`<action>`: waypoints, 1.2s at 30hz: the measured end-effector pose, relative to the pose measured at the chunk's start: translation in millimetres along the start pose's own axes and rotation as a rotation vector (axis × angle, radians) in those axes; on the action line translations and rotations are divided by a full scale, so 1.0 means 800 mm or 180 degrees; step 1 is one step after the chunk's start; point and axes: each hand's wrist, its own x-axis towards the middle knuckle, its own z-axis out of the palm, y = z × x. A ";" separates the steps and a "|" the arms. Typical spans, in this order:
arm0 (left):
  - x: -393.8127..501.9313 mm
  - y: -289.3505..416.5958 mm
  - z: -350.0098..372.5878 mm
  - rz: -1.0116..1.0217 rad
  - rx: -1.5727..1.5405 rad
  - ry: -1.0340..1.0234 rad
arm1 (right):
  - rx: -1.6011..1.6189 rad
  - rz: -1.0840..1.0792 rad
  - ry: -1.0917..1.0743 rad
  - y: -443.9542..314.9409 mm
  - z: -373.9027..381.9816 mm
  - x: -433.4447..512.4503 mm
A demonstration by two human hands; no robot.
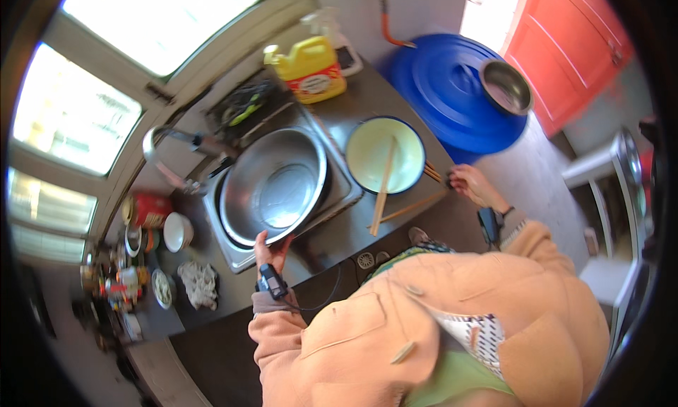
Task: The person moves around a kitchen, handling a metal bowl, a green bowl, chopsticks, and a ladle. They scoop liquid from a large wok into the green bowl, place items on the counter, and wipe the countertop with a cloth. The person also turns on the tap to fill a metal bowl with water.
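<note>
A wide steel basin point(286, 190) sits tilted in the counter sink, and my left hand point(273, 253) grips its near rim. To the right stands an enamel bowl point(365, 153) with a dark rim and a pair of chopsticks point(382, 206) leaning out of it. More chopsticks point(418, 205) lie on the counter beside and behind the bowl. Past the counter's right edge, my right hand point(469, 184) has its fingers curled near a small dark thing that is too unclear to name.
A curved faucet point(153, 153) reaches over the sink's left side. Behind stands a yellow jug point(315, 73). A blue lidded barrel point(434, 89) bears a metal bowl point(506, 86). Leftward are a white bowl point(178, 232), a crumpled plastic bag point(199, 285) and several jars.
</note>
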 end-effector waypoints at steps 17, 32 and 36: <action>-0.099 -0.007 0.022 -0.0696 0.1264 -0.0196 | -0.4536 -0.1998 0.0719 -0.028 0.108 0.084; -0.060 -0.125 0.213 -0.0814 0.2250 -0.1297 | -0.3693 -0.1062 0.0545 -0.018 -0.002 0.006; -0.025 -0.131 0.237 -0.1120 0.2013 -0.1441 | -0.2808 -0.1161 0.0857 0.019 -0.008 -0.023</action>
